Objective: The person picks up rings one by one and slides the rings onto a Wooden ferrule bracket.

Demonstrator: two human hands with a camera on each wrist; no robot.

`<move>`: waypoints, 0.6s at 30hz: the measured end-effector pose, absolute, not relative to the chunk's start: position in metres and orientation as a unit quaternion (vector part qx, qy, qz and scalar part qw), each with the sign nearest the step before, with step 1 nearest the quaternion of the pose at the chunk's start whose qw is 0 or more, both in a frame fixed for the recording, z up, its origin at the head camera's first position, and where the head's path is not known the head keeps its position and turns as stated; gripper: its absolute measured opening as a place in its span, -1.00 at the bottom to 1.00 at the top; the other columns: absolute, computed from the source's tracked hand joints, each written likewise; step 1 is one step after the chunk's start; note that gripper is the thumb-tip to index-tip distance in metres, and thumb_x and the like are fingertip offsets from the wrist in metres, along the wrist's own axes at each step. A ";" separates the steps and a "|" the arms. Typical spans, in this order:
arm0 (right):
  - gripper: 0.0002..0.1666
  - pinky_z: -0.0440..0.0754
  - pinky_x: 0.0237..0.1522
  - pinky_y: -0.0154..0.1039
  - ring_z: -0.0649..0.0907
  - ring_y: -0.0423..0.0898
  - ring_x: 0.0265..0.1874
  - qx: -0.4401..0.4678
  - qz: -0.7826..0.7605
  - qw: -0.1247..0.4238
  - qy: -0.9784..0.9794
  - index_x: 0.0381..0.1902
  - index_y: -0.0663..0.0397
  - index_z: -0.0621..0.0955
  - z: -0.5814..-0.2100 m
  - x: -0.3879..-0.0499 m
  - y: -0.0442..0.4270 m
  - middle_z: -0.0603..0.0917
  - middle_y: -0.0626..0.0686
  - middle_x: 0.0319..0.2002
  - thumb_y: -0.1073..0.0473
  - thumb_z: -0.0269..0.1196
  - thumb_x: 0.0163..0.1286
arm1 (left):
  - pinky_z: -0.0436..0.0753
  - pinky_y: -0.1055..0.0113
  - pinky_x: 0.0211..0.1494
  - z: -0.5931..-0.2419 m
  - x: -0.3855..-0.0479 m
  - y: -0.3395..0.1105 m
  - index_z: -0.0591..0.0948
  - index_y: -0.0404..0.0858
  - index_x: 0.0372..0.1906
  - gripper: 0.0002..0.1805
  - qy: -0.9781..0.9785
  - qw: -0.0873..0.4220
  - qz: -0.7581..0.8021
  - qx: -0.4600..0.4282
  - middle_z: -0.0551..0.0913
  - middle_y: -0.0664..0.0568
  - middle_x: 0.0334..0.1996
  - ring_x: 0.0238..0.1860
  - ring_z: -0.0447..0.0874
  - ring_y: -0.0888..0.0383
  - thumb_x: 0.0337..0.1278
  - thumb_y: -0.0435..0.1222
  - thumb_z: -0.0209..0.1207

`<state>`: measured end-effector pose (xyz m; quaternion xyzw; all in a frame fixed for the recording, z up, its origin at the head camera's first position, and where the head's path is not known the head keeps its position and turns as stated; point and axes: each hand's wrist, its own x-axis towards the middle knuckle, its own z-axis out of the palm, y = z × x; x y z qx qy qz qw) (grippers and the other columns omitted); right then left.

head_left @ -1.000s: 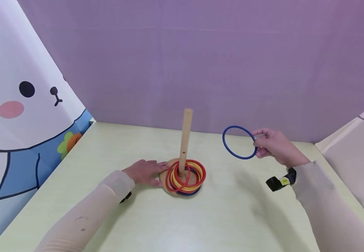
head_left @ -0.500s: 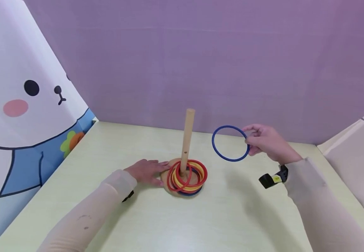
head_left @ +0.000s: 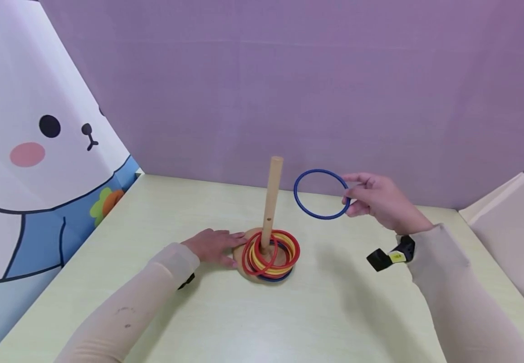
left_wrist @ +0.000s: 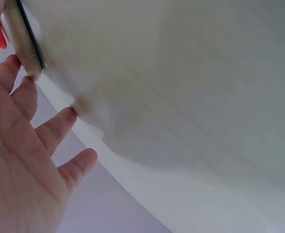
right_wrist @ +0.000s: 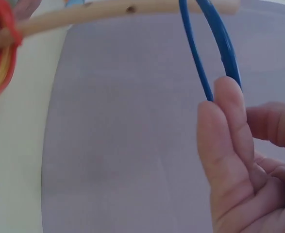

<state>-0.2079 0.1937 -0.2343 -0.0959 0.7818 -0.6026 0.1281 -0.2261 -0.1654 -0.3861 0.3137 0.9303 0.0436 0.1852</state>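
A blue ring (head_left: 322, 218) is held up in the air by my right hand (head_left: 382, 199), pinched at its right edge between thumb and fingers. The ring hangs to the right of a wooden peg (head_left: 272, 196), near the height of its upper part. The peg stands upright on a round wooden base (head_left: 240, 259). Several red, yellow and blue rings (head_left: 284, 252) lie around the peg's foot, one red ring tilted. My left hand (head_left: 213, 247) rests with spread fingers at the base's left edge; in the left wrist view fingertips (left_wrist: 28, 80) touch the base's rim.
The pale table (head_left: 225, 322) runs back to a purple fabric wall (head_left: 262, 101). At the left stands a cloth panel (head_left: 25, 212) with a cartoon figure. A light panel (head_left: 511, 227) closes the right side.
My right hand has moved left with the blue ring, closer to the peg, and has risen slightly. The left hand stays at the base. The whole view has shifted a little.
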 end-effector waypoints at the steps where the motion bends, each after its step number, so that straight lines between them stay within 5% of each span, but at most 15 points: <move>1: -0.40 0.67 -0.27 -0.30 0.64 -0.18 -0.58 -0.099 -0.622 0.127 0.766 0.37 0.40 0.21 -0.232 -0.206 0.194 0.63 0.09 -0.34 0.32 0.06 0.44 | 0.24 -0.17 0.31 -0.386 -0.226 -0.165 0.23 -0.10 0.46 -0.18 0.930 0.185 0.042 0.313 0.14 0.04 0.47 0.38 0.19 -0.21 0.16 0.11 0.18; 5: -0.38 0.68 -0.31 -0.30 0.65 -0.18 -0.59 -0.116 -0.699 0.125 0.695 0.36 0.39 0.21 -0.226 -0.202 0.192 0.65 0.10 -0.37 0.33 0.12 0.42 | 0.24 -0.18 0.31 -0.386 -0.227 -0.165 0.23 -0.09 0.46 -0.18 0.932 0.186 0.041 0.309 0.13 0.06 0.47 0.38 0.19 -0.20 0.16 0.10 0.19; 12: -0.66 0.68 -0.32 -0.29 0.69 -0.15 -0.58 -0.140 -0.783 0.118 0.595 0.10 0.20 0.48 -0.215 -0.194 0.186 0.68 0.15 -0.40 0.38 0.16 0.38 | 0.27 -0.15 0.31 -0.387 -0.228 -0.164 0.24 -0.08 0.46 -0.18 0.933 0.185 0.043 0.306 0.14 0.07 0.47 0.38 0.21 -0.16 0.15 0.10 0.20; 18: -0.66 0.68 -0.32 -0.28 0.72 -0.12 -0.55 -0.139 -0.821 0.090 0.547 0.08 0.25 0.50 -0.211 -0.185 0.168 0.68 0.15 -0.41 0.39 0.19 0.35 | 0.26 -0.16 0.31 -0.389 -0.227 -0.164 0.26 -0.03 0.45 -0.19 0.937 0.188 0.048 0.290 0.15 0.12 0.47 0.39 0.21 -0.15 0.12 0.09 0.23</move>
